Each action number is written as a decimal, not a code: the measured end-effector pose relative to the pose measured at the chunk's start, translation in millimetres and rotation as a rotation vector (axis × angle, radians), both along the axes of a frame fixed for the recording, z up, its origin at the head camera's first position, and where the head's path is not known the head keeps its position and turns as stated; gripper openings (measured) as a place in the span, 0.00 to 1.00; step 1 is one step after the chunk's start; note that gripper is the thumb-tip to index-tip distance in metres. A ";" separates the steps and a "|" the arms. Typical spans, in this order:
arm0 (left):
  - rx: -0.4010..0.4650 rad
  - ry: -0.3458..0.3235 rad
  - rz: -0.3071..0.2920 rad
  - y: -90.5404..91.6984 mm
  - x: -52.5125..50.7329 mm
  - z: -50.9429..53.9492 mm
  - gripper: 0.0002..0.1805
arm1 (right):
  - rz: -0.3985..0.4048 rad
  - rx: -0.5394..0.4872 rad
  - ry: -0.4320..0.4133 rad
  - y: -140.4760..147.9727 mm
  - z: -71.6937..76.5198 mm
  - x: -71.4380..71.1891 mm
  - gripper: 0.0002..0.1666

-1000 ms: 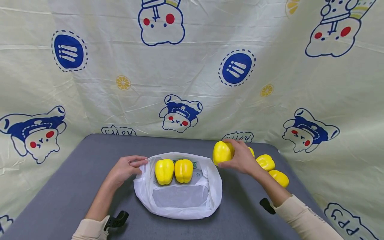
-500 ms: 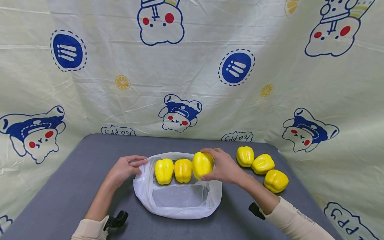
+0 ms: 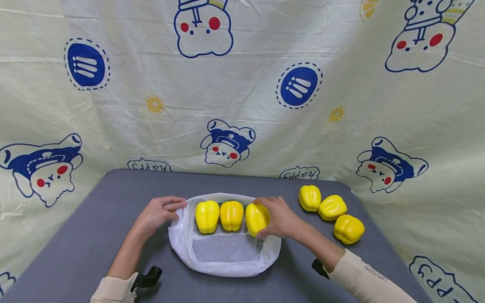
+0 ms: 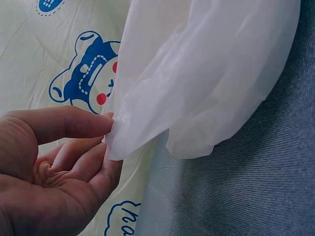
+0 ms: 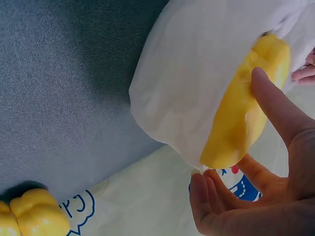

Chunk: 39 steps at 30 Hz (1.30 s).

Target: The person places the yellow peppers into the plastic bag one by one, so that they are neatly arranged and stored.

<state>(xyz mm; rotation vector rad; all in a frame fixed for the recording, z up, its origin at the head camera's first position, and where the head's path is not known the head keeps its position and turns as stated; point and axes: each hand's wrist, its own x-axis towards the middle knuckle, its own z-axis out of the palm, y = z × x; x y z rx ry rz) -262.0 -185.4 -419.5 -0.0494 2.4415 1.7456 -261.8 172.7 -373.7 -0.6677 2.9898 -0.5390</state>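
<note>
A white plastic bag [image 3: 227,269] stands with its mouth spread wide on the table. Inside its far half are two yellow bell peppers, one at the left [image 3: 207,216] and one in the middle [image 3: 232,216]. My right hand [image 3: 280,218] holds a third yellow bell pepper [image 3: 257,219] within the bag's right side, thumb on the near side and fingers on the far side. In the right wrist view the bag's wall covers part of this pepper [image 5: 241,113]. With thumb and fingers my left hand [image 4: 64,167] pinches the bag's left rim [image 4: 118,132].
Three more yellow bell peppers lie at the table's right side: a far one [image 3: 309,198], a middle one [image 3: 332,207] and a near one [image 3: 349,229]. Behind the grey table [image 3: 94,227] hangs a printed cloth [image 3: 242,84].
My right hand has carried its bell pepper leftward from outside the bag, then down into the bag's right side. The left hand keeps its place on the rim.
</note>
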 end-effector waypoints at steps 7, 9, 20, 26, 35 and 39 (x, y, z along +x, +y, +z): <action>0.003 -0.010 0.000 0.7 0.5 0.1 0.29 | -0.036 0.057 0.022 -4.3 -9.3 -8.3 0.50; 0.006 -0.013 -0.001 0.9 0.3 0.1 0.29 | -0.040 0.075 0.024 -5.2 -11.7 -10.2 0.50; -0.007 0.001 -0.003 1.5 1.3 0.8 0.29 | -0.057 0.072 0.000 -7.9 -17.3 -14.0 0.50; -0.007 0.006 -0.010 1.7 2.2 -0.6 0.28 | -0.065 0.068 -0.004 -8.5 -19.1 -12.6 0.50; 0.001 0.007 -0.007 2.0 2.7 0.3 0.29 | -0.075 0.084 0.019 -10.5 -23.9 -13.5 0.49; 0.003 0.005 -0.007 2.5 2.6 1.3 0.29 | -0.072 0.087 0.025 -11.3 -25.3 -13.9 0.49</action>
